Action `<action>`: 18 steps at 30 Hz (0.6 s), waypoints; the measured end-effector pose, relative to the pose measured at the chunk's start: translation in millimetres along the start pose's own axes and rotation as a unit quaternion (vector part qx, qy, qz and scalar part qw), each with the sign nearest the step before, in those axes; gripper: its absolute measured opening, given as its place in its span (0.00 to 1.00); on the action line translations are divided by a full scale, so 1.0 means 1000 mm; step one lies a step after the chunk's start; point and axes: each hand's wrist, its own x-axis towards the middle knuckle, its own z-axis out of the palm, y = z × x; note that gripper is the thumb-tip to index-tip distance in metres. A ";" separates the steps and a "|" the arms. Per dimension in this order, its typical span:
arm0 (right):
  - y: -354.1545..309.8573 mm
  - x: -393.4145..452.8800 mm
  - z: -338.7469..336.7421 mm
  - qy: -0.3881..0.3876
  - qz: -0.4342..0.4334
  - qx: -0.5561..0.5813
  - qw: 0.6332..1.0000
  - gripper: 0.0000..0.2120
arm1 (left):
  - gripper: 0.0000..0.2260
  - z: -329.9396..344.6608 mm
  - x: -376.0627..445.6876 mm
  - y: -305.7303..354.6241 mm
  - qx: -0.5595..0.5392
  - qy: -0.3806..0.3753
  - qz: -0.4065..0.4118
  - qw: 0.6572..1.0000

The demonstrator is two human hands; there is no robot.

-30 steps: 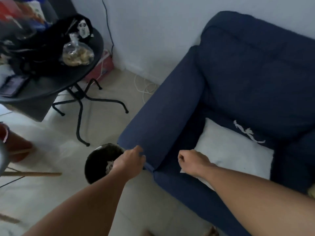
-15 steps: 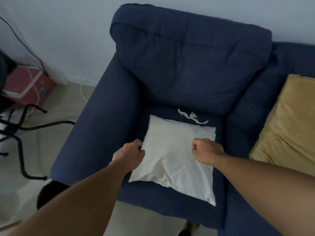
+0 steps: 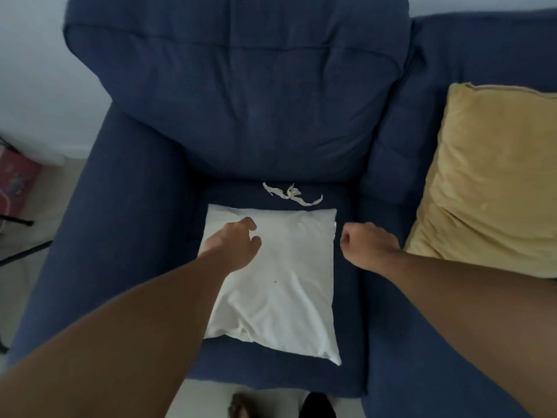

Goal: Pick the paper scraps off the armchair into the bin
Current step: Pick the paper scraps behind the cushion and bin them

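Observation:
White paper scraps, thin twisted strips, lie on the blue armchair seat, just behind a white pillow. My left hand hovers over the pillow's upper left part, fingers loosely curled and a little apart, holding nothing; it is short of the scraps. My right hand is a closed fist at the pillow's right edge, with nothing visible in it. The bin is out of view.
A yellow cushion leans on the blue sofa to the right. A pink box and black table legs stand on the pale floor at left. My feet show at the bottom edge.
My view swung right from the bin and side table onto the armchair. Both hands moved forward over the seat; the left went from the pillow's left edge onto its top.

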 end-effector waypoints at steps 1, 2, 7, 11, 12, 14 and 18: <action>0.003 0.004 0.001 0.002 0.003 0.005 1.000 0.11 | 0.16 0.000 0.006 0.005 0.009 0.001 0.002 1.000; 0.006 0.008 0.002 0.002 0.006 0.010 1.000 0.12 | 0.16 0.000 0.013 0.010 0.018 0.001 0.005 1.000; 0.011 0.030 0.011 0.003 0.016 0.034 0.999 0.11 | 0.17 0.001 0.051 0.027 0.055 -0.010 0.014 0.998; 0.009 0.054 0.018 0.001 0.025 0.040 0.999 0.12 | 0.17 0.002 0.090 0.040 0.071 -0.017 0.024 0.997; 0.009 0.060 0.020 0.002 0.024 0.040 0.999 0.12 | 0.17 0.003 0.101 0.044 0.082 -0.018 0.024 0.996; 0.008 0.073 0.023 0.009 0.020 0.036 0.999 0.12 | 0.17 0.007 0.126 0.049 0.103 -0.015 0.024 0.994; 0.006 0.098 0.027 0.018 0.001 0.016 1.000 0.13 | 0.18 0.023 0.168 0.054 0.139 -0.022 0.038 0.989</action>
